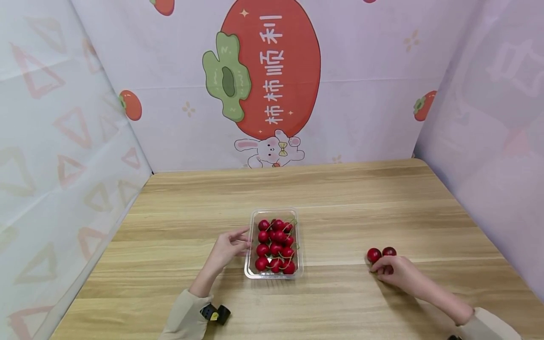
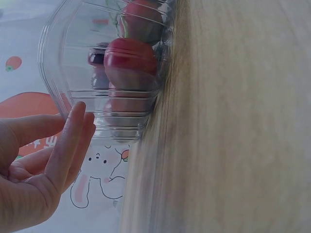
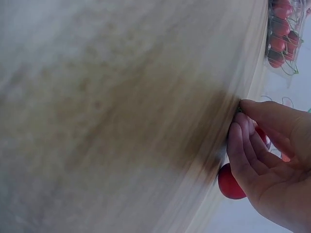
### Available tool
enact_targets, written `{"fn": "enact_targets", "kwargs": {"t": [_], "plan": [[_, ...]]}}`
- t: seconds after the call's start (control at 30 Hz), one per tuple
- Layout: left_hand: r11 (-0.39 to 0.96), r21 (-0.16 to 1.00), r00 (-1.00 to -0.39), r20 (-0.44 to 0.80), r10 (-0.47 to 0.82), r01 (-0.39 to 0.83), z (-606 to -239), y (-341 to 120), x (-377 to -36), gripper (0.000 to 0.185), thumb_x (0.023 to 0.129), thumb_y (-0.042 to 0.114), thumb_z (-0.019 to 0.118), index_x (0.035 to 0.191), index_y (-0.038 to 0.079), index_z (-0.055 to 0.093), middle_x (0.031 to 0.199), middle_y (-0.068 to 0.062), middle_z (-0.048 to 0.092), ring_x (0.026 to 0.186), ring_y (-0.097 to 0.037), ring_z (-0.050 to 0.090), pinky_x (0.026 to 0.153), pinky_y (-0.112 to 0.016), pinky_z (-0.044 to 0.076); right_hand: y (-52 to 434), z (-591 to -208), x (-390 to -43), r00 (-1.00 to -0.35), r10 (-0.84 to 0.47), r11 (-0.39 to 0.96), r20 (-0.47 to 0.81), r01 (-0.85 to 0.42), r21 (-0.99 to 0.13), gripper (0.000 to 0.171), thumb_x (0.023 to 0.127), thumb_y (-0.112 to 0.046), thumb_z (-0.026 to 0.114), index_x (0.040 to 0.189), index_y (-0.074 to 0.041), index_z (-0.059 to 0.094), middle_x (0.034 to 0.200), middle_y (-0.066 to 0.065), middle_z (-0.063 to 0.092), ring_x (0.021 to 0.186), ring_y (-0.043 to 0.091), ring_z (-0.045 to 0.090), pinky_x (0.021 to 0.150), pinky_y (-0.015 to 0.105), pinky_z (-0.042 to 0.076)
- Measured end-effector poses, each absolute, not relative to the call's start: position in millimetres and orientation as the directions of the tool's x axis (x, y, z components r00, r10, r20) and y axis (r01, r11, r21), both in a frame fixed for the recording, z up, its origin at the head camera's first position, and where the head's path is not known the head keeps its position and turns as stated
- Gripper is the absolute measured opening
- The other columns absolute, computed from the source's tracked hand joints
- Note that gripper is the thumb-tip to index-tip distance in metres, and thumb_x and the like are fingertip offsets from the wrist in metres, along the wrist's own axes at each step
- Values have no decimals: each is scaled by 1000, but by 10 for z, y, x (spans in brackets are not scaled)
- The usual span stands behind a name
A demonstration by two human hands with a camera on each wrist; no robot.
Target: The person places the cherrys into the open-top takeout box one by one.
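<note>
A clear plastic tray (image 1: 253,245) filled with several red cherries (image 1: 275,248) sits mid-table. My left hand (image 1: 245,242) lies at its left side, fingers straight, fingertips (image 2: 80,116) against the tray wall (image 2: 63,58). To the right, two loose cherries (image 1: 374,255) (image 1: 388,251) lie on the wood. My right hand (image 1: 379,269) is just in front of them with curled fingers. In the right wrist view its thumb and fingertips (image 3: 241,119) meet in a pinch, apparently on a stem. One cherry (image 3: 262,137) shows between them and another (image 3: 231,182) lies beside the hand.
The wooden table (image 1: 340,198) is walled by pale printed cloth at the back and both sides. The right wall stands close behind the loose cherries. A wrist camera strap (image 1: 216,314) shows on my left sleeve.
</note>
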State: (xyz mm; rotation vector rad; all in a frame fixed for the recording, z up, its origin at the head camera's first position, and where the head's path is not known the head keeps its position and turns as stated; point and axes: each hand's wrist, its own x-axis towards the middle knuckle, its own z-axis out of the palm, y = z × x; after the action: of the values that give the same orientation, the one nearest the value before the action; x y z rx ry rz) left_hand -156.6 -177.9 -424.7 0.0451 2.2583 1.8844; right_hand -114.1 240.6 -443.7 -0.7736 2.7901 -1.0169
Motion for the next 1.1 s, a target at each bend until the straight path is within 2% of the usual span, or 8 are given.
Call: {"fn": "enact_targets", "kwargs": {"t": [0.8, 1.1], "plan": [[185, 977, -979, -135, 150, -106, -4261, -1786, -1572, 45, 78, -11, 53, 122, -12, 45, 96, -27, 59, 80, -33, 63, 68, -36, 58, 2417, -4399, -1135, -870, -482, 672, 108, -446, -591, 19, 65, 8, 67, 78, -6, 65, 73, -4, 60, 66, -3, 48, 51, 16, 48], [191, 976, -981, -131, 146, -101, -4265, -1785, -1576, 44, 78, -11, 53, 122, -11, 45, 95, -26, 59, 79, -31, 63, 68, -36, 58, 2414, -4412, -1181, -800, -520, 603, 299, -592, -534, 23, 59, 14, 67, 73, -4, 65, 69, 0, 61, 63, 0, 51, 47, 16, 48]]}}
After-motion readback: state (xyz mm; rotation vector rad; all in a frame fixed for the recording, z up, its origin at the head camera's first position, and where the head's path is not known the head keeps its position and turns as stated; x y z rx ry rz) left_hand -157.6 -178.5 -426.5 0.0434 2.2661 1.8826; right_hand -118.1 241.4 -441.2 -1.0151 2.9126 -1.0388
